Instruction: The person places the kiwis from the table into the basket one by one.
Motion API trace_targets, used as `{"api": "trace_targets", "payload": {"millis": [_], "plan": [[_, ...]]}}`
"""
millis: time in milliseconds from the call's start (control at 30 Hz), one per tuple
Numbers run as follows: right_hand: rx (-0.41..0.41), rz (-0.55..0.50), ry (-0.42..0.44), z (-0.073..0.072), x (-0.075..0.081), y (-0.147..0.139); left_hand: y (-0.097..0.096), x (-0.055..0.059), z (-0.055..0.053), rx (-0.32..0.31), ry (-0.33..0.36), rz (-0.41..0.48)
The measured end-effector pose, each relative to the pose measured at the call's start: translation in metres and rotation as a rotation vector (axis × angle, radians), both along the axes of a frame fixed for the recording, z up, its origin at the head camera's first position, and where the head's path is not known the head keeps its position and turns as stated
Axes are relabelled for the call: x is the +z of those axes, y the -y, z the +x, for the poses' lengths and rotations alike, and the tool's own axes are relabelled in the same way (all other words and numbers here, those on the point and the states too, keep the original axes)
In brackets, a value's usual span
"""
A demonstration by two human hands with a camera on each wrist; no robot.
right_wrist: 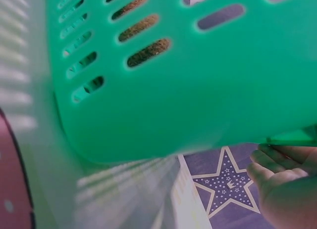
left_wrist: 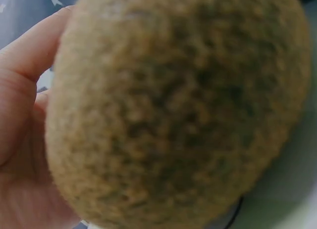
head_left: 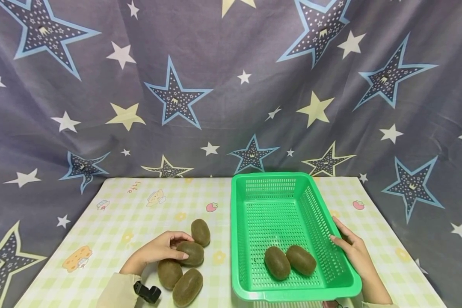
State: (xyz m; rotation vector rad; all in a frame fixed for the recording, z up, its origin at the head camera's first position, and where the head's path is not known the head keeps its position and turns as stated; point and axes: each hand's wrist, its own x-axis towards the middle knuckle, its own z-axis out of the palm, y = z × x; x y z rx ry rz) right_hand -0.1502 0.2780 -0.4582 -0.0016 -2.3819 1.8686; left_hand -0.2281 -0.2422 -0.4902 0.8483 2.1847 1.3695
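Note:
In the head view my left hand [head_left: 163,248] grips a brown fuzzy kiwi [head_left: 191,253], thumb on its near side. Around it lie three more kiwis: one just beyond [head_left: 200,232], one by the wrist [head_left: 170,273] and one nearer the front [head_left: 188,287]. A kiwi [left_wrist: 173,110] fills most of the left wrist view, hiding much of the hand. My right hand [head_left: 356,254] holds the right rim of a green plastic basket [head_left: 236,239], thumb over the rim. Inside the basket, two kiwis [head_left: 277,263] [head_left: 301,260] lie side by side near the front.
A checked cloth with printed pictures covers the table [head_left: 111,222]. Behind and beside it hangs a dark curtain [head_left: 231,111] with stars. On my left wrist there is a black strap mount [head_left: 147,292].

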Motion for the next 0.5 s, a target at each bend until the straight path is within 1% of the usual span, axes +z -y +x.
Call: {"api": "trace_targets", "payload": {"millis": [167,367,500], "plan": [[-0.001,-0.016,-0.001,0.001,0.0,0.0,0.0,0.004,-0.001,0.021,-0.02,-0.012],[0.015,-0.024,-0.016,0.001,0.001,0.0,-0.005,0.014,0.001,0.06,-0.026,-0.023],[0.016,-0.02,-0.014,0.001,0.001,0.001,-0.008,0.022,0.002,0.065,-0.038,-0.007]]}}
